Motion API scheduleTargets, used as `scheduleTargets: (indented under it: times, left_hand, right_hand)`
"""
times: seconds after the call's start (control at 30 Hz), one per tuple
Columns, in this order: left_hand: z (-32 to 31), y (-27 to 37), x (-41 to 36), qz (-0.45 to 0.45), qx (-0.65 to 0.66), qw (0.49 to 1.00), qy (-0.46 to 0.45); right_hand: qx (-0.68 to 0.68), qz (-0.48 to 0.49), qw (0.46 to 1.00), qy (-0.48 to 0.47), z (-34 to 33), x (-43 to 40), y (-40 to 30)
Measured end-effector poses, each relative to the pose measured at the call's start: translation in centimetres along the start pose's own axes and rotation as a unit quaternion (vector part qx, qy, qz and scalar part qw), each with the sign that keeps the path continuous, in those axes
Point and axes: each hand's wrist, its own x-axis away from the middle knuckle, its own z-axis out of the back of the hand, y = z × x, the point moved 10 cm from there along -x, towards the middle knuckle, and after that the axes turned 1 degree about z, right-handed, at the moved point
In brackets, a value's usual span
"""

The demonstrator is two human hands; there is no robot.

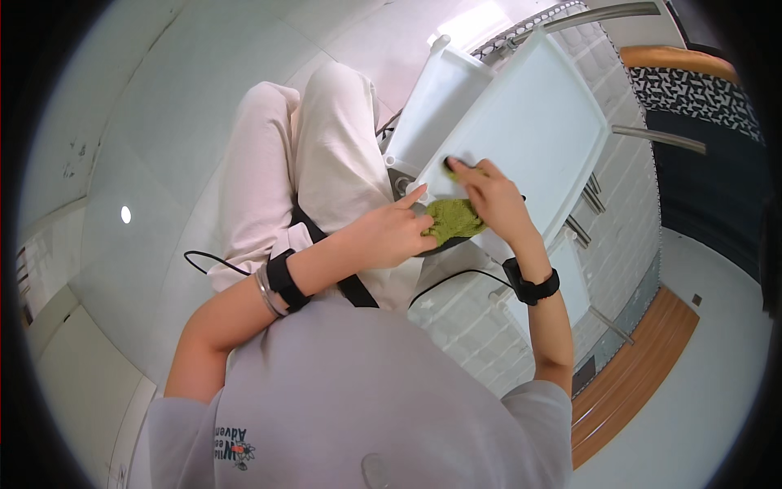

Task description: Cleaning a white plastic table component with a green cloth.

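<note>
A green cloth [455,219] is bunched between my two hands, beside the corner of a white plastic shelf tray [537,122]. My left hand [396,233] pinches the cloth's near end. Its index finger is stretched out to the round corner socket [420,192] of the tray. My right hand [496,198] grips the other end of the cloth, and part of the cloth shows beneath its fingers on the tray's surface. At those fingertips is a small black item [451,164], too covered to identify. Both wrists carry black bands.
A second white tray [443,101] stands behind the first, and another white panel [565,275] sits lower right. Metal tubes [658,139] stick out from the trays. A black cable [455,278] runs below my hands. Wooden boarding [638,373] lies at right.
</note>
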Motion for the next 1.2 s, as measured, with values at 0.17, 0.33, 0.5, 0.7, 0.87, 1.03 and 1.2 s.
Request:
scheduleTargets:
  times: [0.17,0.33,0.5,0.7,0.87,1.03,1.2]
  left_hand:
    - [7.9,2.5,-1.6,-0.054,0.112,0.979,0.163]
    - [7.7,0.8,-3.7,-0.024,-0.006,0.976,0.218]
    - [4.2,-0.6,-4.3,0.002,-0.073,0.985,0.156]
    - [3.0,-2.2,-4.9,0.037,-0.034,0.991,0.122]
    - [2.7,-4.5,-6.0,0.173,0.166,0.967,0.085]
    - [5.6,-7.2,-8.4,0.180,0.251,0.945,0.111]
    - [4.5,-8.6,-10.9,0.081,0.203,0.969,0.117]
  right_hand:
    - [-0.079,-0.165,0.965,0.187,7.2,1.2,6.8]
    - [-0.066,-0.179,0.938,0.288,9.3,1.3,11.6]
    - [-0.047,-0.211,0.931,0.294,6.1,-1.8,10.8]
    - [-0.046,-0.211,0.917,0.335,6.0,-5.7,11.9]
    - [-0.052,-0.266,0.878,0.395,8.5,-7.4,15.3]
    - [-0.028,-0.240,0.892,0.383,8.7,-7.7,13.8]
    - [-0.009,-0.228,0.893,0.388,9.0,-8.5,14.1]
